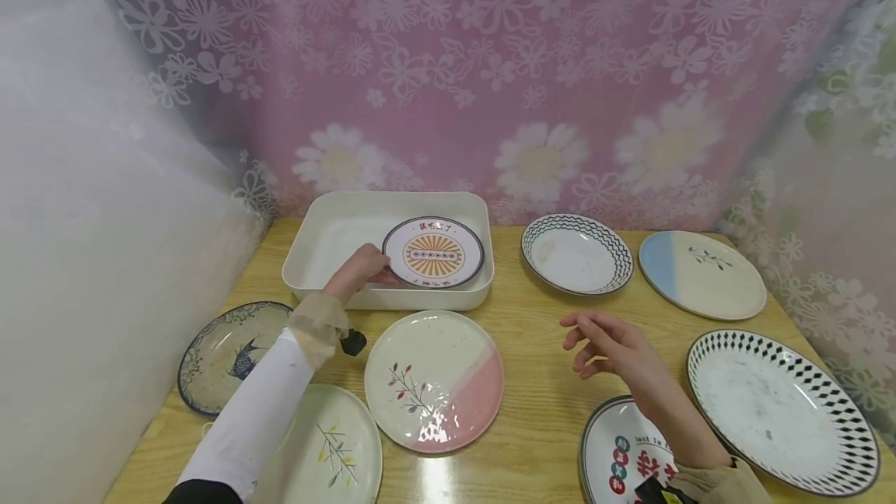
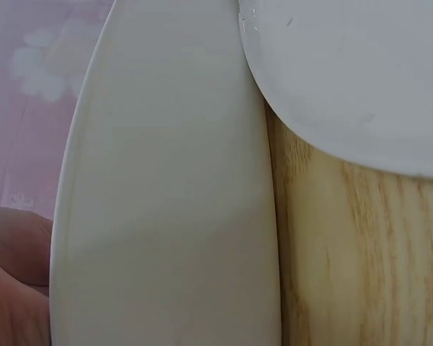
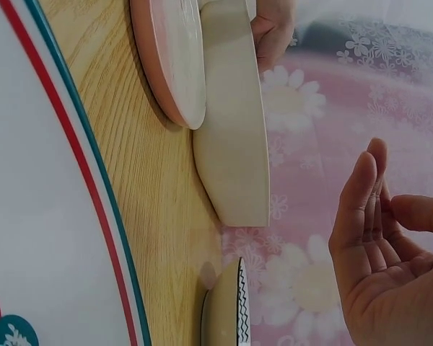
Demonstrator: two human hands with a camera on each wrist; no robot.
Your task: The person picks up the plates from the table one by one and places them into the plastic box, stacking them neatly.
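My left hand [image 1: 362, 271] reaches over the front wall of a white rectangular bin [image 1: 399, 299]. It grips the left edge of a white plate [image 1: 434, 252] with an orange sunburst and dark rim, which lies tilted within the bin. The left wrist view shows the bin's wall [image 2: 166, 173] close up, with part of the hand [image 2: 18, 277] behind it. My right hand [image 1: 616, 344] hovers in the air over the table, fingers loosely bent and holding nothing. Under that forearm is a plate with red characters [image 1: 630, 449]. The right wrist view shows the same hand [image 3: 390, 267] empty.
A pink-and-cream plate [image 1: 434, 379] sits before the bin. Left are a fish plate [image 1: 217, 356] and a leaf-sprig plate [image 1: 329, 442]. Right are a wavy-rimmed dish [image 1: 577, 255], a blue-and-cream plate [image 1: 707, 274] and a diamond-rimmed oval plate [image 1: 777, 411]. A pink floral curtain [image 1: 448, 84] hangs behind.
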